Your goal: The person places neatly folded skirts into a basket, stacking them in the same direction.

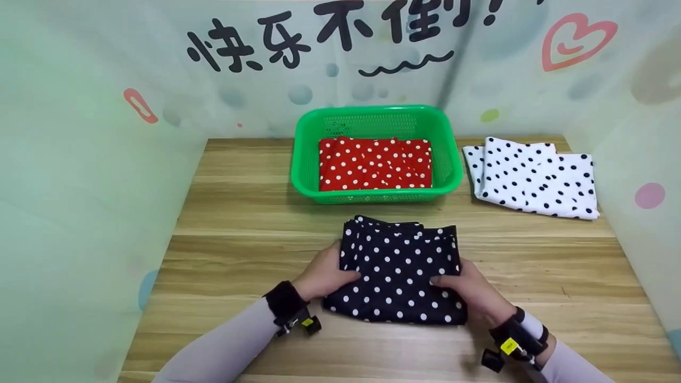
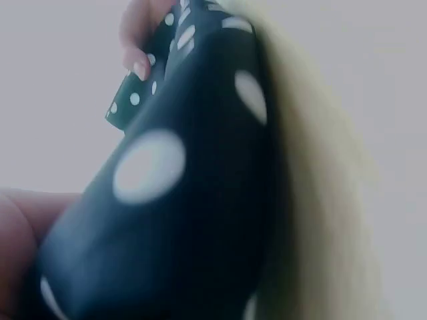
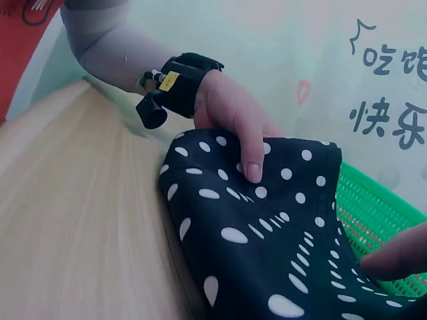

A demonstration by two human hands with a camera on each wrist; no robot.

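Between both hands is a folded black cloth with white dots point(image 1: 399, 276), held tilted in front of the green basket. My left hand point(image 1: 323, 271) grips its left side, thumb on the near face and the other fingers hidden behind. At the right side my right hand point(image 1: 476, 290) holds it the same way, its thumb pressing on the front. The right wrist view shows the left hand point(image 3: 232, 110) with its thumb over the dotted fabric point(image 3: 267, 220). Up close in the left wrist view, the cloth point(image 2: 200, 220) fills the middle.
Behind the cloth stands a green plastic basket point(image 1: 300, 159) with a folded red dotted cloth point(image 1: 375, 165) inside. A folded white cloth with black dots point(image 1: 537, 178) lies right of it on the wooden table point(image 1: 239, 213). Printed curtains point(image 1: 255, 101) enclose the back and sides.
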